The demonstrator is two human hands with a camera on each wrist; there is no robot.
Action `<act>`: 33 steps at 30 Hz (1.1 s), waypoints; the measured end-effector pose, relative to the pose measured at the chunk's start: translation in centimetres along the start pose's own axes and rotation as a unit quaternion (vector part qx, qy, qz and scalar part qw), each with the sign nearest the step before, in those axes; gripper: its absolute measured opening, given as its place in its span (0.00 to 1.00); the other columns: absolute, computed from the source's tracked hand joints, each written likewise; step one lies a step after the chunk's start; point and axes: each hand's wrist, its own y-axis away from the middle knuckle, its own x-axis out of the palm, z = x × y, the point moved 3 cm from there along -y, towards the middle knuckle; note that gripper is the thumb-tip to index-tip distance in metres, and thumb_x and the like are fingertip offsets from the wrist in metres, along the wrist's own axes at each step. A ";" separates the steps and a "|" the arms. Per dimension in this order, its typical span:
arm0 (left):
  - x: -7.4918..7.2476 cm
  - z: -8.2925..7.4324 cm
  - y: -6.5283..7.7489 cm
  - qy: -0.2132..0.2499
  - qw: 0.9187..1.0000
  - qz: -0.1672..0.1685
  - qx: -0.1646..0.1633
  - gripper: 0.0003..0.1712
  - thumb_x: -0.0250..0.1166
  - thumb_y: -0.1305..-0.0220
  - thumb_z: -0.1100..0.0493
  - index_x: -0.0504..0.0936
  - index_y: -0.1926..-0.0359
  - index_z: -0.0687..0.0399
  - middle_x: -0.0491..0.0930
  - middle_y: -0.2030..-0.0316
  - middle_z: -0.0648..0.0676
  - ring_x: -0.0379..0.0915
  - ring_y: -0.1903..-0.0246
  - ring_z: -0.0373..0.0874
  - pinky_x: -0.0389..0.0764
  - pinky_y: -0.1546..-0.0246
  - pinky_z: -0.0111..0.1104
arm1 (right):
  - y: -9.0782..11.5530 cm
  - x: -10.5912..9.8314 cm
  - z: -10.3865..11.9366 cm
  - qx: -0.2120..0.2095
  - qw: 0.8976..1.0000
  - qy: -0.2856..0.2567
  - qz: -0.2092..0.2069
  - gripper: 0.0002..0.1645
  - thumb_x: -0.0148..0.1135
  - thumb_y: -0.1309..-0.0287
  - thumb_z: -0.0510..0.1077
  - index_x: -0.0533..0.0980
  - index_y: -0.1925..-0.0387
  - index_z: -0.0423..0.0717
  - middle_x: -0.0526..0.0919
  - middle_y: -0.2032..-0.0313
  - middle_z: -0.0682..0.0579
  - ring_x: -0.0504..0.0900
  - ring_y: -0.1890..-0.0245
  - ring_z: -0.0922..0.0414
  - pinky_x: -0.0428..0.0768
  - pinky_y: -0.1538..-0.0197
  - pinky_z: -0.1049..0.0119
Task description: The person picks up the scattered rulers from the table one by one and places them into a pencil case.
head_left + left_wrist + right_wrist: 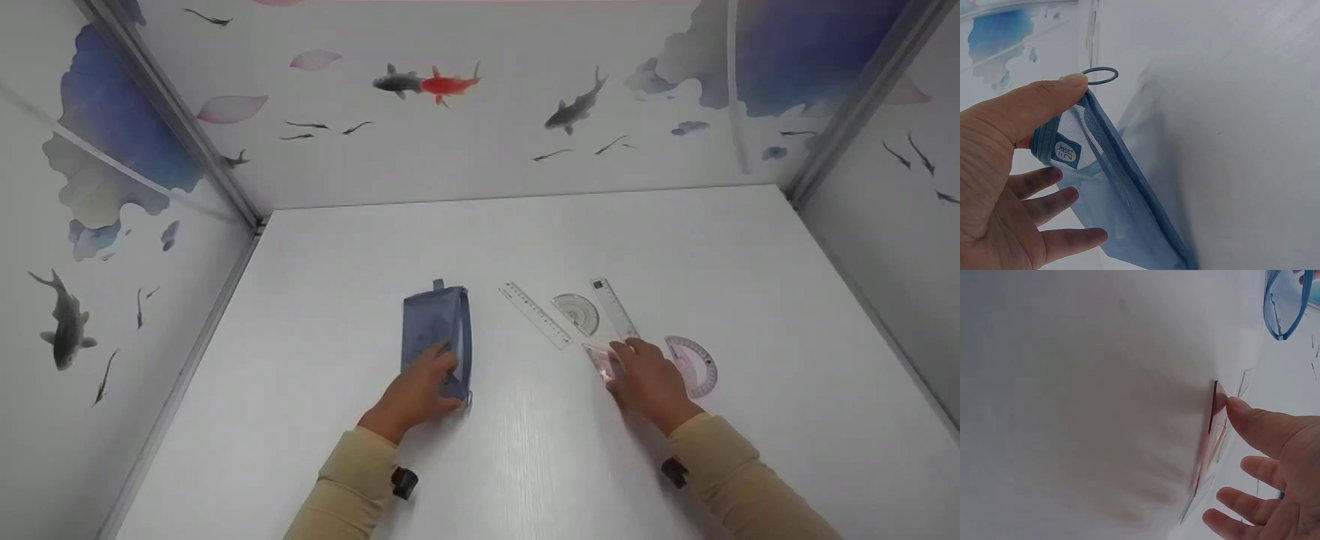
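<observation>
My left hand (416,390) grips the blue mesh pouch (429,319) near its front end. In the left wrist view the thumb (1044,104) lies at the pouch's corner beside a small cord loop (1103,75), and the index finger is mostly hidden behind. The pouch's long side gapes a little. My right hand (651,379) is over a pink transparent set square (600,361). Its thumb tip meets the set square's edge in the right wrist view, while the other visible fingers (1249,503) are spread and loosely straight. The hand covers part of the set square.
Beyond the right hand lie a clear ruler (536,315), a clear protractor (577,313) and another clear ruler (613,304). A pink protractor (705,367) rests to its right. Fish-patterned panels (495,150) wall the white table (337,247) at the back and sides.
</observation>
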 end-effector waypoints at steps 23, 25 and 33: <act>0.0 0.0 0.0 -0.001 1.000 0.000 0.006 0.22 0.75 0.49 0.57 0.72 0.58 0.51 0.60 0.32 0.66 0.58 0.33 0.64 0.70 0.42 0.54 | 0.1 0.5 -0.3 0.026 0.999 -0.007 0.026 0.35 0.70 0.46 0.42 0.68 0.38 0.38 0.72 0.42 0.33 0.71 0.42 0.36 0.73 0.45 0.41; 0.0 0.1 0.0 -0.002 1.000 0.000 0.005 0.22 0.75 0.49 0.57 0.72 0.59 0.51 0.60 0.32 0.66 0.59 0.34 0.64 0.70 0.43 0.54 | 0.0 0.5 -0.3 0.027 0.999 -0.014 0.030 0.35 0.70 0.46 0.42 0.68 0.38 0.38 0.72 0.43 0.32 0.71 0.42 0.35 0.73 0.45 0.40; -0.1 0.0 0.0 -0.003 1.000 -0.007 0.011 0.22 0.76 0.49 0.58 0.70 0.61 0.50 0.60 0.32 0.67 0.60 0.35 0.65 0.73 0.45 0.53 | -0.4 0.3 -0.6 0.028 0.998 -0.043 0.047 0.34 0.69 0.47 0.42 0.70 0.40 0.36 0.73 0.45 0.31 0.71 0.43 0.34 0.71 0.44 0.40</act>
